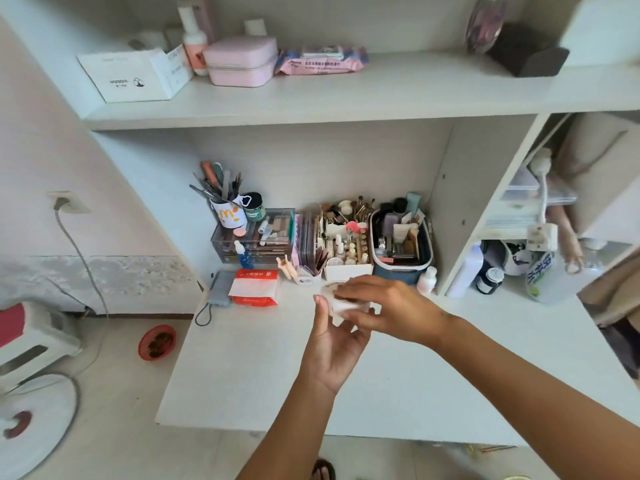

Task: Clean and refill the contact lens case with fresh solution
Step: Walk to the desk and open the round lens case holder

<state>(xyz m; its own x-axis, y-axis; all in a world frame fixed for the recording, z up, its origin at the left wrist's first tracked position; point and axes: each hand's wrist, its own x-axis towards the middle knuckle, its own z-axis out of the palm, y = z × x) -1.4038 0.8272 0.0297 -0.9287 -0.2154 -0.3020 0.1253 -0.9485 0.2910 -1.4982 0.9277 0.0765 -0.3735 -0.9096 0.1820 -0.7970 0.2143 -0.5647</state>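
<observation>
A small white contact lens case (341,304) is held above the white desk (242,375), just in front of the organisers. My left hand (334,344) cups it from below, thumb up along its left side. My right hand (384,308) lies over the top of the case with its fingers curled round it, hiding most of it. A small white bottle with a pink base (426,279) stands on the desk to the right of my hands. Motion blur hides whether the case lid is on.
A red and white tissue pack (255,287) and a grey pouch (220,289) lie at the left back of the desk. Makeup organisers (346,237), a blue basket (401,244) and a brush cup (228,211) line the back wall. A shelf hangs above.
</observation>
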